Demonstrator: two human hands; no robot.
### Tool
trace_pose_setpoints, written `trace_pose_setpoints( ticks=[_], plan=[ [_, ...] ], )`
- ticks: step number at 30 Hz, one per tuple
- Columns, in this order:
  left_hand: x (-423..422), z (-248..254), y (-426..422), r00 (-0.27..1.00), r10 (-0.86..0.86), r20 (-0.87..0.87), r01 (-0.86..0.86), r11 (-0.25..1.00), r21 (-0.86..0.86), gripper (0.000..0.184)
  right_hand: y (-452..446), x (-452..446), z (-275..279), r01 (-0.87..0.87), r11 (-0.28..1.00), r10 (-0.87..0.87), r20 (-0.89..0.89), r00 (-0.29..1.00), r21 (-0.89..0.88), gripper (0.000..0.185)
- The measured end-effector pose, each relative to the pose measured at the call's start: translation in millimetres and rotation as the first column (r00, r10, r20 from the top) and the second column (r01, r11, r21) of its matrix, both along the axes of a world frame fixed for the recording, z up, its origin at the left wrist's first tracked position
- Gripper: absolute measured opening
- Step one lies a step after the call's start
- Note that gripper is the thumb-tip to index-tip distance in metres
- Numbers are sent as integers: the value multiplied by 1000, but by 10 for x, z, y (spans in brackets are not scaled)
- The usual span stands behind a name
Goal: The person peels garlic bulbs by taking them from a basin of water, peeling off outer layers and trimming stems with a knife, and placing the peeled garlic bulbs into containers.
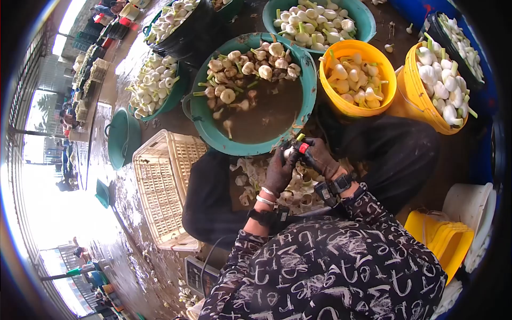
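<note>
My left hand (280,172), in a dark glove, is closed around a white garlic bulb (288,153) with a short green stem. Close beside it, my gloved right hand (320,158) is closed on a small red-handled tool (304,148); its working end is hidden by the fingers and bulb. Both hands are just in front of a green tub (311,96) with muddy brown water and several unpeeled garlic bulbs (228,96). Below the hands, peeled-off garlic skins (298,194) lie between my legs.
A yellow bucket (324,85) of peeled garlic stands right of the tub, with another yellow bucket (409,96) beyond it. A green basin (269,21) of white bulbs sits behind. At left are a tipped cream crate (160,186) and an upright green basin (118,141).
</note>
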State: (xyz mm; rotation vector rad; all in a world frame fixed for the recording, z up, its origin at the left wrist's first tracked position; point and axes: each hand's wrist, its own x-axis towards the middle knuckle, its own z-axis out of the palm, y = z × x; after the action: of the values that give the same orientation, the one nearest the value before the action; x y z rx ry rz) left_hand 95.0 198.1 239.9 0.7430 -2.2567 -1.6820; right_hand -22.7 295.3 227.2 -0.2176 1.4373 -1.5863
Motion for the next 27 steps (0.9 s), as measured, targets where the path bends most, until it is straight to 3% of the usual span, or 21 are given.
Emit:
trace_pose_setpoints(
  ticks=[1,3,4,6,9,10,11,13,14,15,17,18,19,20,21,22,23,25,27],
  plan=[
    [7,-8,11,1000,0,3,0,1000,1,41,2,-6,52,-21,1000,21,14,1000,-21,17],
    [-14,32,31,985,172,14,-157,860,486,39,15,-37,21,-78,996,78,17,997,-47,17],
    [-3,87,6,985,173,14,-158,859,486,39,32,-59,11,-131,989,132,16,991,-72,18],
    [48,218,-61,997,-73,13,69,980,186,41,65,-104,15,-157,977,163,28,986,-144,18],
    [79,173,-36,989,-78,-129,113,951,287,41,25,-88,-15,-152,967,160,25,987,-205,19],
    [61,280,-46,994,-64,-92,105,823,558,37,10,-92,-55,-226,967,197,-214,957,-118,19],
    [73,254,-14,993,-66,-93,107,823,557,37,-2,-95,-99,-274,962,241,-435,868,-14,20],
    [137,113,62,981,-7,-194,61,960,273,38,17,-86,-170,-279,960,253,-467,847,14,20],
    [142,-6,13,991,13,-133,44,907,418,36,43,-57,-162,-167,954,132,-153,979,-250,21],
    [146,19,9,991,16,-135,42,908,417,36,48,-40,-105,28,893,71,201,977,-449,22],
    [154,72,-7,1000,-26,-3,26,973,228,33,-2,-5,1,65,914,-7,145,989,-399,23],
    [151,36,-25,1000,-25,-4,25,973,228,33,-14,9,43,115,930,-89,89,992,-349,25],
    [134,-13,-51,994,-85,-70,90,993,72,31,-9,5,20,117,930,-92,88,992,-349,25],
    [115,-54,-68,980,-157,-125,146,985,-90,30,-12,-5,-21,-2,946,-13,-43,999,-325,26],
    [85,8,-45,979,-160,-124,149,985,-92,30,-20,-9,-6,-118,951,72,-169,983,-285,27],
    [60,83,-5,994,15,-105,20,944,329,26,-7,-18,64,-114,957,86,-114,990,-266,24],
    [48,139,14,986,169,-14,-113,719,686,23,-13,-15,28,-114,956,86,-113,990,-269,24],
    [64,127,-20,979,201,29,-174,759,627,20,-20,-20,-30,-161,954,96,-251,963,-255,20],
    [78,83,-29,969,237,70,-234,791,565,17,-3,17,-28,-126,963,85,-175,981,-239,19]
  ],
)
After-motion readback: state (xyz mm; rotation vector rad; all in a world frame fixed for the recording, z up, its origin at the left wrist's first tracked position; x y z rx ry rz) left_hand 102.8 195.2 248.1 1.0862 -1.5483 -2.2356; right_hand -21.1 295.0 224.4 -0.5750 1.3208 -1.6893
